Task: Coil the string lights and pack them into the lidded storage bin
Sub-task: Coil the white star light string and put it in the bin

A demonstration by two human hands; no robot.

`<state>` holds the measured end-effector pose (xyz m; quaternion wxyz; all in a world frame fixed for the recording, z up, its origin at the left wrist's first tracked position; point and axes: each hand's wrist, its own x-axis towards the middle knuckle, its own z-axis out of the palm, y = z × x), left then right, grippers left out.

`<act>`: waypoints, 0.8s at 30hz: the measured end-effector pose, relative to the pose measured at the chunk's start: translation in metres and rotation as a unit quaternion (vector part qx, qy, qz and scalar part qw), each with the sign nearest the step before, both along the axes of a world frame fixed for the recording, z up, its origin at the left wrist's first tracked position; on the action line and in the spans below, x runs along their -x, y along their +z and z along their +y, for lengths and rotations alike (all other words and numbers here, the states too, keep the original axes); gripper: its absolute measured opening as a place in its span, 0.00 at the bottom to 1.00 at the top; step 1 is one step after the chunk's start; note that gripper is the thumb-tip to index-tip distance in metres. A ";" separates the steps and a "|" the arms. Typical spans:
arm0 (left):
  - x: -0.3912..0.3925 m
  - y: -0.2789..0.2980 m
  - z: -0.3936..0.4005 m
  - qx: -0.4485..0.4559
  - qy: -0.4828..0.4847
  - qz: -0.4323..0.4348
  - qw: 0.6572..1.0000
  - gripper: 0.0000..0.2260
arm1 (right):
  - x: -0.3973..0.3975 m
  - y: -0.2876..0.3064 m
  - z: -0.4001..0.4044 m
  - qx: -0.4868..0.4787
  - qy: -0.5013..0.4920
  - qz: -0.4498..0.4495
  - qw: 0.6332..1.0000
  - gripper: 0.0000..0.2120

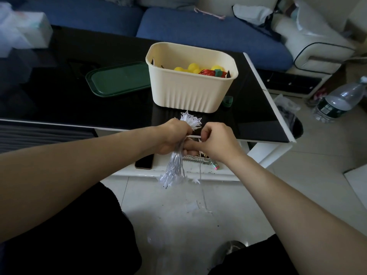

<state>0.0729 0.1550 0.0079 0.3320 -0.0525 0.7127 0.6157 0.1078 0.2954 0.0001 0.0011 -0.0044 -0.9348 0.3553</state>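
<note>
Head view, looking down past both forearms at low black glass table with white edging. Left hand fisted around bundled string lights, fingers curled tight on the wires; clear star-shaped bulbs sticking up out of the top of the fist, looped clear wires hanging down below it, more star bulbs at the bottom of the loops. Right hand just beside the left, touching it, fingers curled, thumb and forefinger pinching a thin strand of the same string lights near the bundle; loose wire tail trailing down from there toward pale tiled floor. Both hands held in front of table's near edge, above a white lower shelf. Cream ribbed storage bin upright on table just beyond the hands, open, no lid on; yellow balls and something red and shiny with a green piece inside, near far right of bin. Dark green lid flat on table, left of bin, edge touching or just behind bin, could not tell which. Small green object on table at bin's right base, too small to identify. Dark phone on lower shelf under left hand; silvery tinsel-like strip beside it, partly hidden by hands. Blue sofa behind table, white cushion to right. Clear water bottle lying on floor at far right. Blurred white package at top left. Dark trouser legs at bottom corners
</note>
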 end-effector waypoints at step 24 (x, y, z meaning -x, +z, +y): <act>0.006 0.002 -0.001 -0.083 0.043 0.031 0.995 0.11 | 0.003 0.010 0.013 0.424 -0.044 -0.170 0.888 0.07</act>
